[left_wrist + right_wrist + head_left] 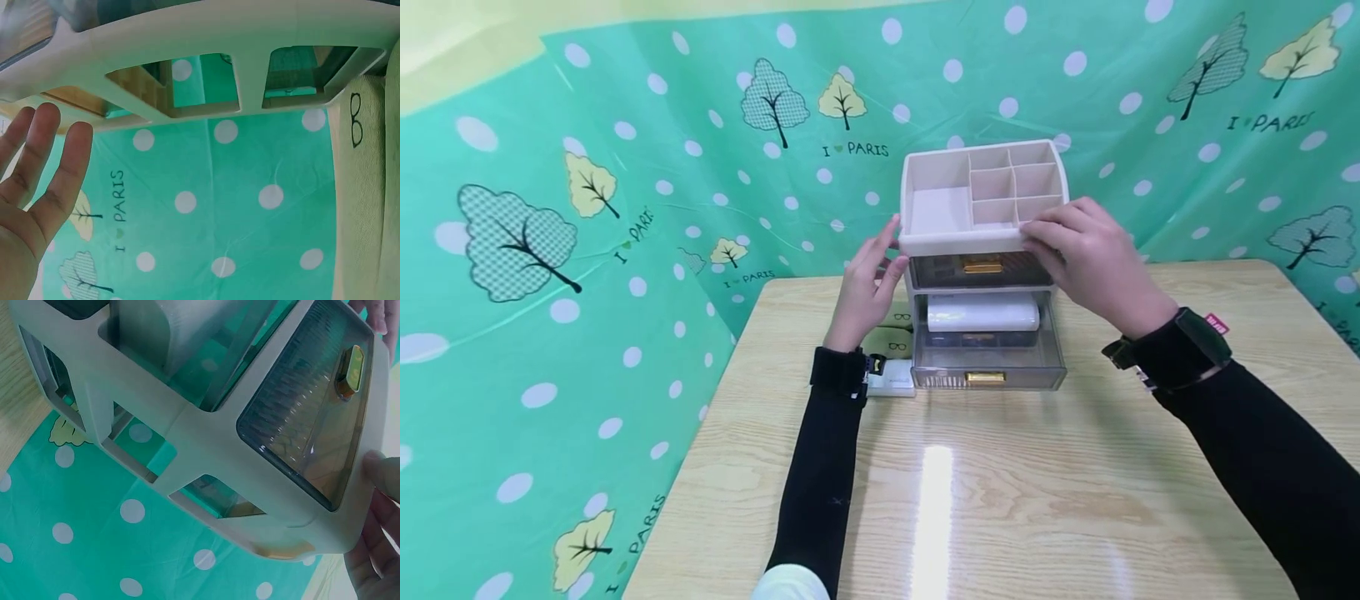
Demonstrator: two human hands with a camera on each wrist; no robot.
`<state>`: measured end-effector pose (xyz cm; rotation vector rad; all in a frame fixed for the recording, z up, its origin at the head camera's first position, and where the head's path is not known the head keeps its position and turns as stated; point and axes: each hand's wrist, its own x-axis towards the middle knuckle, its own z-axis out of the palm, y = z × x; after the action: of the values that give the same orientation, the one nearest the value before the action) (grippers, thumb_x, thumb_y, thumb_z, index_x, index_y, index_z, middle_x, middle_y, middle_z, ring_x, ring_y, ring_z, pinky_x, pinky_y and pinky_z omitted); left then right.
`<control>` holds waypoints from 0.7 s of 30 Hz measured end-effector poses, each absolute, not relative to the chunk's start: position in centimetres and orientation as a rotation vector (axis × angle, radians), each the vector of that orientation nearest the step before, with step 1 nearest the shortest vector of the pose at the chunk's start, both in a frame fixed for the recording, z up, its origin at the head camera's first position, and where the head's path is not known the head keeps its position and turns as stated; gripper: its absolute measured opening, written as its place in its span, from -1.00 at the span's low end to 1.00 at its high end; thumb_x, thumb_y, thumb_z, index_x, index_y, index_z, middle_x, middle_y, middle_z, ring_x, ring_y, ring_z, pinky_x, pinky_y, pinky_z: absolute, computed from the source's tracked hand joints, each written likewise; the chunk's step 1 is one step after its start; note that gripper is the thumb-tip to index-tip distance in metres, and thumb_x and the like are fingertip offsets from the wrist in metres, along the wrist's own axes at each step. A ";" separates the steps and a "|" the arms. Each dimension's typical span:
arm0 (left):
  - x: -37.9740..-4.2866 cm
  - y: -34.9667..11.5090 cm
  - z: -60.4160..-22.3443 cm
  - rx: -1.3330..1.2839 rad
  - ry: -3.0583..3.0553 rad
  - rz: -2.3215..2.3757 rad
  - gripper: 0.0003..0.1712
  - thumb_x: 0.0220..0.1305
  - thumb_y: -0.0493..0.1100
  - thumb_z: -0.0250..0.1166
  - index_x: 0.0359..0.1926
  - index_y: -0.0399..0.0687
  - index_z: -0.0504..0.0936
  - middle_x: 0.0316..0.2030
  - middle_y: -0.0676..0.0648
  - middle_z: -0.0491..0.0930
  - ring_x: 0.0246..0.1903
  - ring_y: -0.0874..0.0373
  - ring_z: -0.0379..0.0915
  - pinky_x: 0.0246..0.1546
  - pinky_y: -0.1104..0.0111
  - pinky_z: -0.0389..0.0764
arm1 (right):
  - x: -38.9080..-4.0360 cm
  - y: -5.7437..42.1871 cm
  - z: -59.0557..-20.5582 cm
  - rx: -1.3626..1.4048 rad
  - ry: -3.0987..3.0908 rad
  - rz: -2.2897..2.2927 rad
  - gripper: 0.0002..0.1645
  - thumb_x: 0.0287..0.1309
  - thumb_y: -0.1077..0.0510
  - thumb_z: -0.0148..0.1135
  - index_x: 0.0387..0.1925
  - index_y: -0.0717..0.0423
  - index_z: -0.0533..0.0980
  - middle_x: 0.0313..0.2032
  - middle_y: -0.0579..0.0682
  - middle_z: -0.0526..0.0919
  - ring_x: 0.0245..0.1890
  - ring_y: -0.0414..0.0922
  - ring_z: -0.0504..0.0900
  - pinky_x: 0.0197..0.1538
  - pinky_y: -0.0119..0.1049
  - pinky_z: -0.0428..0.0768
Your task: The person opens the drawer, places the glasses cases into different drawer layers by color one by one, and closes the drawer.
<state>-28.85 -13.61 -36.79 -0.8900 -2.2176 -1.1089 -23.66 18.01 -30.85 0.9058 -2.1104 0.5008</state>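
A white desktop drawer organizer (985, 243) stands on the table, its top divided into several compartments. Under the top, a smoky drawer (936, 272) with a gold handle is closed. The lower clear drawer (943, 379) is pulled out, and a white rounded object (983, 313) shows at its opening. My right hand (1093, 262) grips the front right corner of the organizer's top, thumb on the front edge in the right wrist view. At the left side, my left hand (863, 292) has its fingers extended, fingertips right at the organizer's edge. Those straight fingers (65, 156) also show in the left wrist view.
Left of the organizer lie two yellow-green cases (887, 342) with glasses drawings and a flat white item (892, 379). The wooden table (1045, 500) reaches back to a green dotted cloth (700, 125) hanging behind and along the left.
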 end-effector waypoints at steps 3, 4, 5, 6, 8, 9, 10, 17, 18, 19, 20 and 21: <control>-28.4 -14.0 -36.6 -0.899 -2.239 -1.071 -0.30 0.55 -0.15 0.16 0.60 -0.03 0.16 0.08 -0.28 0.58 -0.21 -0.03 0.65 -0.16 0.29 0.72 | -23.8 18.2 -30.9 0.903 -2.132 0.524 -0.74 0.14 0.40 0.46 -0.10 0.36 0.70 -0.17 0.26 0.71 -0.16 0.21 0.56 -0.10 0.04 0.56; -28.2 -14.2 -36.5 -0.903 -2.243 -1.058 -0.30 0.55 -0.15 0.17 0.59 -0.04 0.17 0.07 -0.28 0.58 -0.20 -0.04 0.65 -0.14 0.30 0.71 | -23.9 18.3 -30.9 0.906 -2.134 0.532 -0.74 0.14 0.40 0.47 -0.10 0.36 0.69 -0.17 0.27 0.71 -0.16 0.22 0.56 -0.10 0.04 0.57; -28.0 -14.3 -36.4 -0.908 -2.246 -1.047 -0.32 0.54 -0.15 0.18 0.58 -0.07 0.20 0.06 -0.29 0.59 -0.19 -0.04 0.65 -0.11 0.31 0.71 | -24.0 18.4 -30.9 0.911 -2.136 0.541 -0.73 0.13 0.40 0.47 -0.10 0.36 0.69 -0.17 0.27 0.71 -0.16 0.22 0.55 -0.11 0.04 0.56; -27.9 -14.5 -36.3 -0.910 -2.251 -1.041 -0.34 0.54 -0.15 0.19 0.55 -0.11 0.25 0.04 -0.28 0.60 -0.18 -0.04 0.66 -0.09 0.32 0.70 | -24.1 18.5 -30.8 0.917 -2.140 0.545 -0.73 0.12 0.40 0.48 -0.10 0.36 0.69 -0.17 0.27 0.71 -0.17 0.22 0.55 -0.12 0.03 0.56; -27.6 -14.9 -36.2 -0.911 -2.266 -1.051 -0.43 0.53 -0.15 0.20 0.47 -0.18 0.36 0.02 -0.27 0.62 -0.16 -0.04 0.67 -0.06 0.32 0.70 | -24.2 18.8 -30.7 0.933 -2.142 0.552 -0.72 0.11 0.40 0.49 -0.11 0.35 0.69 -0.17 0.26 0.71 -0.18 0.22 0.54 -0.15 0.01 0.54; -27.4 -15.1 -36.3 -0.911 -2.280 -1.049 -0.48 0.54 -0.14 0.20 0.41 -0.21 0.43 0.02 -0.26 0.63 -0.15 -0.03 0.67 -0.05 0.32 0.70 | -24.3 18.9 -30.7 0.941 -2.141 0.554 -0.72 0.10 0.40 0.49 -0.11 0.35 0.69 -0.17 0.26 0.71 -0.19 0.22 0.54 -0.16 0.00 0.53; -27.3 -15.3 -36.3 -0.910 -2.301 -1.045 -0.54 0.54 -0.13 0.20 0.34 -0.23 0.50 0.01 -0.23 0.65 -0.13 -0.01 0.67 -0.03 0.32 0.69 | -24.4 19.0 -30.6 0.948 -2.140 0.559 -0.72 0.09 0.41 0.50 -0.12 0.35 0.69 -0.18 0.26 0.71 -0.19 0.21 0.54 -0.16 -0.01 0.52; -26.5 -17.3 -37.6 -0.905 -2.506 -0.889 -0.71 0.55 -0.06 0.19 -0.04 -0.17 0.71 -0.10 -0.08 0.71 -0.13 0.09 0.61 -0.03 0.23 0.65 | -24.7 19.4 -30.8 0.967 -2.139 0.591 -0.72 0.12 0.40 0.48 -0.09 0.33 0.69 -0.17 0.23 0.71 -0.17 0.19 0.55 -0.13 -0.04 0.50; -26.3 -17.6 -37.9 -0.910 -2.540 -0.870 -0.73 0.54 -0.07 0.20 -0.05 -0.15 0.72 -0.10 -0.08 0.71 -0.11 0.09 0.61 -0.01 0.21 0.65 | -24.8 19.4 -30.8 0.970 -2.136 0.599 -0.72 0.13 0.40 0.47 -0.09 0.32 0.69 -0.17 0.23 0.71 -0.17 0.18 0.54 -0.13 -0.04 0.49; -26.1 -17.9 -38.1 -0.918 -2.576 -0.851 -0.75 0.53 -0.08 0.22 -0.06 -0.14 0.72 -0.09 -0.07 0.71 -0.10 0.08 0.61 -0.01 0.19 0.64 | -24.8 19.3 -30.9 0.973 -2.132 0.607 -0.71 0.13 0.40 0.47 -0.08 0.32 0.69 -0.16 0.23 0.71 -0.16 0.19 0.54 -0.13 -0.05 0.48; -25.9 -18.2 -38.5 -0.925 -2.614 -0.825 -0.75 0.53 -0.07 0.22 -0.05 -0.13 0.72 -0.08 -0.06 0.70 -0.08 0.08 0.60 0.01 0.18 0.63 | -24.8 19.3 -31.0 0.975 -2.126 0.615 -0.71 0.13 0.40 0.47 -0.07 0.32 0.69 -0.16 0.23 0.71 -0.16 0.20 0.53 -0.12 -0.03 0.46; -25.7 -18.5 -38.7 -0.934 -2.654 -0.801 -0.75 0.52 -0.07 0.23 -0.05 -0.13 0.73 -0.06 -0.06 0.70 -0.06 0.08 0.60 0.05 0.17 0.61 | -24.9 19.3 -31.2 0.977 -2.117 0.620 -0.70 0.12 0.40 0.48 -0.07 0.32 0.69 -0.16 0.24 0.71 -0.15 0.21 0.53 -0.10 0.00 0.46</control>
<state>-25.66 -18.48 -38.74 -0.9342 -2.6538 -0.8010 -24.87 19.27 -31.15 0.9766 -2.1172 0.6200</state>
